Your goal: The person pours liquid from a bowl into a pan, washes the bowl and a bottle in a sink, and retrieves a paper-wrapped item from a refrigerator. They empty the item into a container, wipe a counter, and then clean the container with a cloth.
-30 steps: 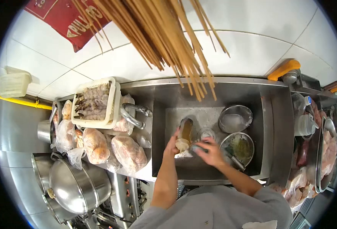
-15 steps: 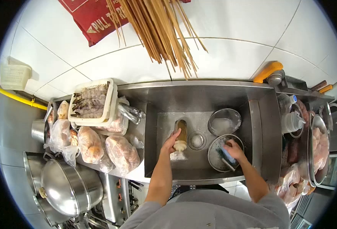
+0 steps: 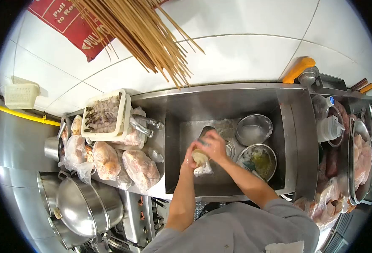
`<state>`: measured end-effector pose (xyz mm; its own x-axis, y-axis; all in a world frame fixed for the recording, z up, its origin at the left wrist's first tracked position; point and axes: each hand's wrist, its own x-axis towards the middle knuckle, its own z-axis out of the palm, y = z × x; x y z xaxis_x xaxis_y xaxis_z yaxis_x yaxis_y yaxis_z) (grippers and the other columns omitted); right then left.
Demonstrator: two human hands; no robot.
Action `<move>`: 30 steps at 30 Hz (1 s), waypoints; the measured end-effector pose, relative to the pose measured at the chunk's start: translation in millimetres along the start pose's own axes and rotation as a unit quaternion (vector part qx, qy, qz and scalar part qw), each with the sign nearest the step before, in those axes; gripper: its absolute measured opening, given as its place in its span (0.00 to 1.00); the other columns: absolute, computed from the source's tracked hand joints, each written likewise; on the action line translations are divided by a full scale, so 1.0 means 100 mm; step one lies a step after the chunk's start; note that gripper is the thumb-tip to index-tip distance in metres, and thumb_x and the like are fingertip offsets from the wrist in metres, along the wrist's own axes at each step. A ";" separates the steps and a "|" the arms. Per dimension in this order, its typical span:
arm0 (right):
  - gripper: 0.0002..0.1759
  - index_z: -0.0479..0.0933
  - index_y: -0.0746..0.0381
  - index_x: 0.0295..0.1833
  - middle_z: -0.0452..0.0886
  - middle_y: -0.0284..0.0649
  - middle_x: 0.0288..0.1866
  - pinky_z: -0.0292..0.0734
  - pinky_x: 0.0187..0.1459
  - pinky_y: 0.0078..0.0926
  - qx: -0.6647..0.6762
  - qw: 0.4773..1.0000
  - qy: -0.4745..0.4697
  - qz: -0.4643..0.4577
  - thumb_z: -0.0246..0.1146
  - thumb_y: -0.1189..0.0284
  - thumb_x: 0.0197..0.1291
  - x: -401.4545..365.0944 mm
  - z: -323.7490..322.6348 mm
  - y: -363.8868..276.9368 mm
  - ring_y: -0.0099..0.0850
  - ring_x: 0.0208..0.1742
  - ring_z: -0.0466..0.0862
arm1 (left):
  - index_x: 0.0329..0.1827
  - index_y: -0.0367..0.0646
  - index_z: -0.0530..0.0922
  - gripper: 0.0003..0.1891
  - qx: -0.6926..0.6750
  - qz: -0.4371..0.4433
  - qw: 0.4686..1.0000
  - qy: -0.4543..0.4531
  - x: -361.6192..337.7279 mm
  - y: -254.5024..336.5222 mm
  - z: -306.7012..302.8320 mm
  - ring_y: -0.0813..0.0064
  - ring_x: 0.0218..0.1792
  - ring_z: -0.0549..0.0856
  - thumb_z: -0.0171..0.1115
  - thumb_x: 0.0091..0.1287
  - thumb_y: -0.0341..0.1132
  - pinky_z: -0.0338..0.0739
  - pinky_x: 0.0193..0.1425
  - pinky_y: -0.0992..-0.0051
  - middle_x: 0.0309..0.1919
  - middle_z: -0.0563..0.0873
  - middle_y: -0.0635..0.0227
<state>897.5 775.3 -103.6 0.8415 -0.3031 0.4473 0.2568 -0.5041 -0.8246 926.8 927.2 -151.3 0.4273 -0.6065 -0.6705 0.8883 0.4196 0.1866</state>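
Note:
Over the sink (image 3: 181, 181), my left hand (image 3: 189, 157) is wrapped round a squeeze bottle with a cream-coloured cap (image 3: 200, 157). The bottle is tilted with its cap toward me, and its dark far end shows beyond my fingers. White suds hang below the cap. My right hand (image 3: 214, 145) is closed against the bottle's side, with a bit of a bluish scrub pad (image 3: 202, 142) showing under the fingers; most of the pad is hidden. To the right stands a metal bowl (image 3: 273, 157) with foamy yellowish water and a dark green item (image 3: 249, 165) in it.
Behind that bowl is a second metal bowl (image 3: 254, 130) of cloudy water. A white basket of shrimp (image 3: 104, 114), bagged meat (image 3: 140, 168) and a tap (image 3: 146, 124) line the left. Plastic bottles (image 3: 329, 128) and raw meat (image 3: 361, 158) are at right. Wooden sticks (image 3: 139, 38) hang above.
My right hand has left the bowl and moved left onto the bottle. The bottle is turned, and suds now show below its cap. The camera view has shifted slightly.

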 end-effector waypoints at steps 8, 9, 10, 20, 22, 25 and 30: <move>0.16 0.79 0.66 0.48 0.74 0.49 0.47 0.72 0.53 0.38 -0.075 0.982 0.119 0.127 0.65 0.66 0.59 0.08 0.04 0.05 0.46 0.49 0.76 | 0.58 0.45 0.76 0.30 0.141 -0.020 0.990 -0.010 0.00 0.05 0.21 0.61 0.42 0.85 0.56 0.65 0.62 0.83 0.45 0.59 0.46 0.84 0.60; 0.21 0.78 0.60 0.56 0.71 0.52 0.54 0.67 0.55 0.43 -0.033 0.993 0.057 0.099 0.67 0.68 0.57 -0.15 0.04 -0.03 0.48 0.56 0.71 | 0.57 0.45 0.76 0.28 0.127 -0.007 0.992 -0.014 -0.05 0.07 0.26 0.64 0.42 0.86 0.56 0.66 0.60 0.83 0.46 0.60 0.47 0.84 0.60; 0.20 0.79 0.57 0.57 0.72 0.50 0.52 0.67 0.57 0.41 -0.018 0.998 -0.017 0.055 0.66 0.70 0.57 -0.30 -0.06 -0.19 0.46 0.57 0.71 | 0.57 0.45 0.76 0.27 0.134 -0.017 0.991 0.012 -0.05 0.09 0.26 0.64 0.43 0.86 0.56 0.67 0.59 0.83 0.46 0.60 0.47 0.84 0.60; 0.13 0.85 0.62 0.35 0.80 0.44 0.32 0.77 0.39 0.36 -0.007 0.998 0.037 0.045 0.74 0.65 0.48 -0.14 -0.14 -0.15 0.43 0.34 0.81 | 0.55 0.46 0.77 0.20 0.113 0.002 0.992 0.061 0.04 0.02 0.10 0.67 0.42 0.85 0.52 0.71 0.51 0.84 0.43 0.65 0.45 0.85 0.62; 0.11 0.84 0.63 0.32 0.79 0.45 0.31 0.77 0.39 0.37 0.018 0.999 0.007 0.026 0.72 0.66 0.50 -0.23 -0.12 -0.18 0.44 0.35 0.81 | 0.55 0.46 0.77 0.21 0.107 -0.041 0.993 -0.002 -0.08 0.02 0.29 0.68 0.41 0.86 0.52 0.71 0.53 0.84 0.42 0.65 0.44 0.85 0.62; 0.13 0.83 0.65 0.40 0.79 0.48 0.39 0.76 0.47 0.37 -0.047 0.989 0.043 0.136 0.64 0.65 0.59 0.10 -0.14 0.24 0.46 0.42 0.80 | 0.54 0.46 0.77 0.22 0.096 -0.034 0.993 -0.058 -0.14 -0.07 0.45 0.66 0.38 0.86 0.54 0.70 0.54 0.84 0.40 0.64 0.44 0.85 0.63; 0.21 0.74 0.62 0.62 0.68 0.53 0.63 0.63 0.65 0.37 0.049 0.962 0.108 0.245 0.56 0.63 0.68 -0.28 0.19 0.19 0.47 0.64 0.68 | 0.53 0.46 0.78 0.21 0.085 -0.003 0.996 -0.011 0.06 0.03 0.42 0.66 0.39 0.86 0.54 0.70 0.52 0.83 0.43 0.62 0.42 0.86 0.63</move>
<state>887.7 789.7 -138.0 0.7576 -0.6509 0.0496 -0.0927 -0.1824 -0.9789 938.6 896.9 -124.7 0.4242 -0.6233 -0.6570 0.9056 0.2964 0.3035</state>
